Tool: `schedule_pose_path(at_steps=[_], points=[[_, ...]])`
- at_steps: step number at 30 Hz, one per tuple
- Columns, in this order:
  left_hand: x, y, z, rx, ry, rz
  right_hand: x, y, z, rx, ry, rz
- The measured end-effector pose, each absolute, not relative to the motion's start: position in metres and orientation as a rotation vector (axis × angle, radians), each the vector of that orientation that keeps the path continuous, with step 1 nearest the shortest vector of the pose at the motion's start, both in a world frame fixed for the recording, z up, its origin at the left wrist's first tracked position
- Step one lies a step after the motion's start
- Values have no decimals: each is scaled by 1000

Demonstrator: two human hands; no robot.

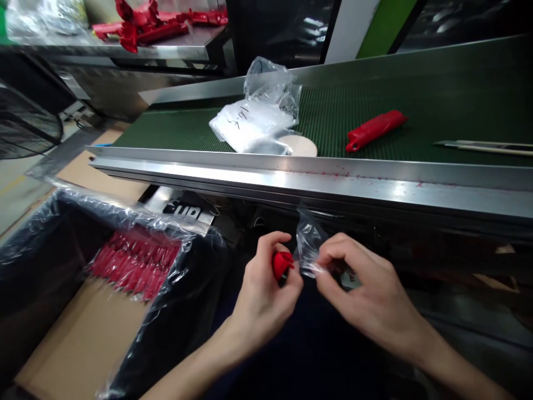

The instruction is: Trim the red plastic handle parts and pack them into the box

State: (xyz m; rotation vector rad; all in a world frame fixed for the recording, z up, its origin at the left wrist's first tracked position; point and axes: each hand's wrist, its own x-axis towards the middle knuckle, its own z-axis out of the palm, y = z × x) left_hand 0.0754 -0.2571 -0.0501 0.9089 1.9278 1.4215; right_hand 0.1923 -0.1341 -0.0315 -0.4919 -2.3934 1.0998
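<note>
- The left hand (268,286) has its fingers curled around a red part (282,264); the part is near the middle of the scene, on the near side of the conveyor (333,119).
- The right hand (366,278) pinches a clear bag (308,241) between thumb and fingertips; the bag is just right of the red part.
- On the conveyor, left to right: a white marked packet (245,119); a round disc (300,145); a red handle (377,130); a thin pointed tool (487,146).
- At near left, a lined box (37,222) holds wrapped red pieces (135,261); they lie in rows at its far side.
</note>
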Motion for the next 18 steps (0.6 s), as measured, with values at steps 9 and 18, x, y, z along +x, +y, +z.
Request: schedule_pose_path(at_steps=[9, 18], points=[[79, -270, -60, 1427, 2022, 996, 198, -144, -24, -163, -2639, 1053], [77, -265, -62, 1259, 2074, 1174, 219, -139, -20, -483, -2321, 1198]])
